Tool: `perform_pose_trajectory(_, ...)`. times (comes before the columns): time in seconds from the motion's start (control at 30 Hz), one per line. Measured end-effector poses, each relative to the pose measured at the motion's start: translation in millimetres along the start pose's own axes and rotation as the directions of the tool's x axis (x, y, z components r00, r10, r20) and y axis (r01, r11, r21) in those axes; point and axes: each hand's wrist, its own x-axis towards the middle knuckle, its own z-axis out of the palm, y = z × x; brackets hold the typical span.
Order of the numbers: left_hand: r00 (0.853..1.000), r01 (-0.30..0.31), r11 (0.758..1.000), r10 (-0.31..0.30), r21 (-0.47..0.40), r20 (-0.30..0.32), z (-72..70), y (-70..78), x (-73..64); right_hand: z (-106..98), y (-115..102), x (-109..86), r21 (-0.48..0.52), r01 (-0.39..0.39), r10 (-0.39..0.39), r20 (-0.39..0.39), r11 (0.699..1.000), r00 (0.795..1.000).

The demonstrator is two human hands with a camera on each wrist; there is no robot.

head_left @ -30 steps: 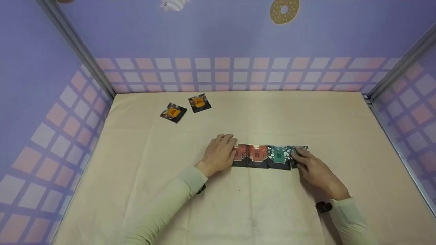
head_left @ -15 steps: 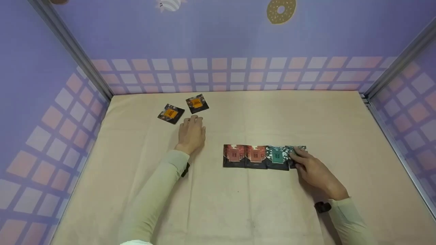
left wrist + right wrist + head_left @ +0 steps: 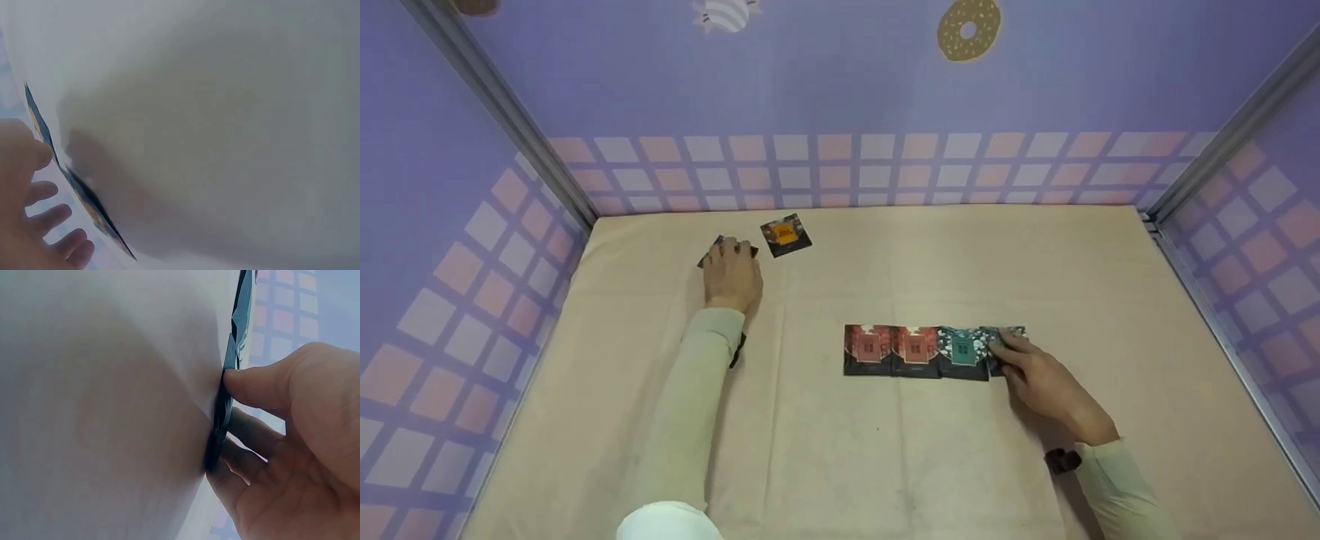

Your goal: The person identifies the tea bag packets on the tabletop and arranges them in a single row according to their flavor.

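My left hand (image 3: 733, 277) reaches over a square dark sachet (image 3: 706, 259) with an orange label, hiding most of it. In the left wrist view its fingers are apart and relaxed, above the sachets' edges. Beside it lies a second orange-labelled sachet (image 3: 786, 235). My right hand (image 3: 1051, 386) holds the rightmost green sachet (image 3: 995, 366) of a row, thumb at one edge and fingers at the other in the right wrist view. Further left in that row are another green sachet (image 3: 964, 352) and two red sachets (image 3: 915, 351) (image 3: 868, 349), lying edge to edge.
A cream cloth (image 3: 825, 450) with creases covers the table. A purple back wall (image 3: 840, 82) with pink and white checks stands behind it, and side walls with metal posts (image 3: 521, 142) flank it.
My left hand has left the red end of the row, moving left and away to the left orange sachet. My right hand stays on the green sachet. The view has shifted slightly.
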Motion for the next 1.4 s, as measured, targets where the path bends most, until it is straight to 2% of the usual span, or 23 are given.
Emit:
perform_pose_trajectory(0.13, 0.998, 0.057, 0.998, -0.057, -0.003, 0.027, -6.1, -8.1, 7.1, -1, 0, -1.2, 0.001, 0.002, -0.002, -0.013, 1.0, 1.0)
perform_pose_trajectory(0.3, 0.991, 0.119, 0.993, -0.119, -0.001, 0.069, -8.7, -10.8, 6.0, 0, -1, -0.8, 0.012, 0.001, -0.001, -0.022, 1.0, 1.0)
perform_pose_trajectory(0.53, 0.989, 0.111, 0.994, -0.11, -0.005, 0.094, -11.0, -11.3, 1.4, 3, -1, 1.2, 0.006, -0.015, 0.015, -0.007, 1.0, 1.0)
perform_pose_trajectory(0.77, 0.981, 0.117, 0.993, -0.116, 0.002, 0.158, -11.0, -11.5, 2.4, 2, 0, 1.8, 0.0, -0.013, 0.013, 0.003, 1.0, 1.0)
perform_pose_trajectory(1.2, 0.992, 0.055, 0.996, -0.046, -0.072, 0.119, -8.9, -4.2, -6.1, 0, -2, 2.1, 0.005, -0.011, 0.011, -0.001, 1.0, 1.0)
perform_pose_trajectory(1.4, 0.993, -0.014, 0.995, 0.025, -0.094, 0.117, -4.0, 0.4, -13.8, 1, 0, 0.7, -0.002, 0.007, -0.007, -0.005, 1.0, 1.0)
